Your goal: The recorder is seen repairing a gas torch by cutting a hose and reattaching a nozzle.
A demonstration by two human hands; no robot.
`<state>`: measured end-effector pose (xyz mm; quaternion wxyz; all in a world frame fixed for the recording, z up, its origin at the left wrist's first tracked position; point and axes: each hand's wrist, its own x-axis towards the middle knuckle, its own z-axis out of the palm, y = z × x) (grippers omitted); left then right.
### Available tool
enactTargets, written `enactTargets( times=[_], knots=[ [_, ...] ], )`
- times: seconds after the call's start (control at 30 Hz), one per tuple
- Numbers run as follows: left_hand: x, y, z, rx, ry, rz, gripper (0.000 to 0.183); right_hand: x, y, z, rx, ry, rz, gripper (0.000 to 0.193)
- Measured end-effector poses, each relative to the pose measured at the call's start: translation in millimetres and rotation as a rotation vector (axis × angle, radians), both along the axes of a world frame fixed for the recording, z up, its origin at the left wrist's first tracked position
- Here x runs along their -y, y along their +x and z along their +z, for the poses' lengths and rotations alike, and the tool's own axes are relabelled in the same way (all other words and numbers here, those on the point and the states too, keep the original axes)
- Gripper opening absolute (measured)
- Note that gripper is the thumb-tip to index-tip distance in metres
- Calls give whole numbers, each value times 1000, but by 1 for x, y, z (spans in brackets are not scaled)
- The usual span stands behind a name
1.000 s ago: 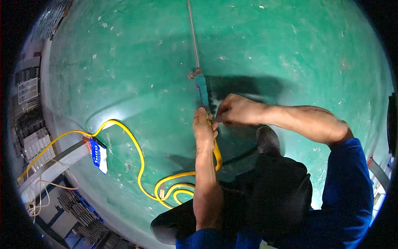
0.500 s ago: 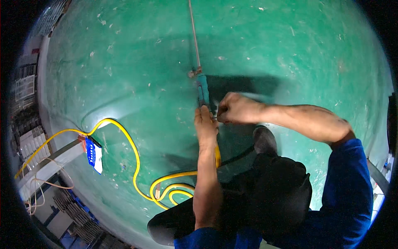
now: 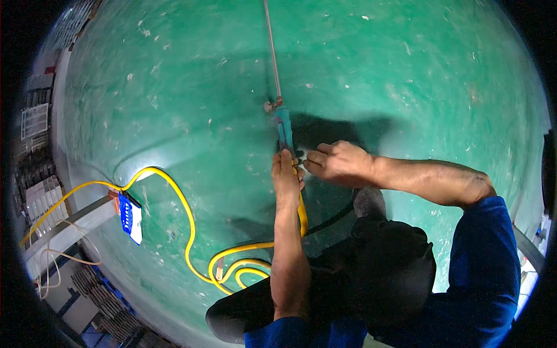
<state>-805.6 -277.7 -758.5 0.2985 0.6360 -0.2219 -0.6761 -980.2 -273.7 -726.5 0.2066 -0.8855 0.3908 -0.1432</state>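
A long wand with a teal handle [image 3: 284, 127] and a thin metal tube [image 3: 271, 49] lies over the green floor, pointing away from me. A yellow hose [image 3: 303, 217] runs up to the near end of the handle. My left hand [image 3: 286, 177] is wrapped round the hose just below the handle, thumb along the top. Close on its right, my right hand [image 3: 342, 163] is closed in a pinch at a thin metal piece [image 3: 300, 165] beside the hose joint. Its fingers hide most of that piece, so I cannot tell its kind. A small brass-coloured fitting [image 3: 268, 107] sits at the handle's far end.
The yellow hose coils [image 3: 237, 268] left of my knee and runs off leftward over a grey beam [image 3: 75, 232]. A blue and white packet [image 3: 130, 217] hangs at the beam's end. Racks with stacked parts [image 3: 104, 298] line the left edge. My shoe [image 3: 369, 203] is right of the hose.
My right hand has rotated and dropped slightly, its knuckles now lower, and stays beside the hose joint. My left hand keeps its hold; the wand has barely shifted.
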Motion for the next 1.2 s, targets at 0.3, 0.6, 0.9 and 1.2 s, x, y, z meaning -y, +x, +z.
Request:
enactTargets(
  times=[0.3,0.6,0.9,1.2],
  knots=[
    [2,-1,3,137,6,-29,19,26,7,0,487,1440,-608,30],
    [-5,6,-10,-15,3,-39,22,3,6,8,-66,62,105,24],
    [-1,16,-18,135,-146,-29,27,26,16,3,618,1462,-557,23],
    [4,6,8,-24,-12,-37,24,7,-1,1,103,90,-37,43]
  ],
)
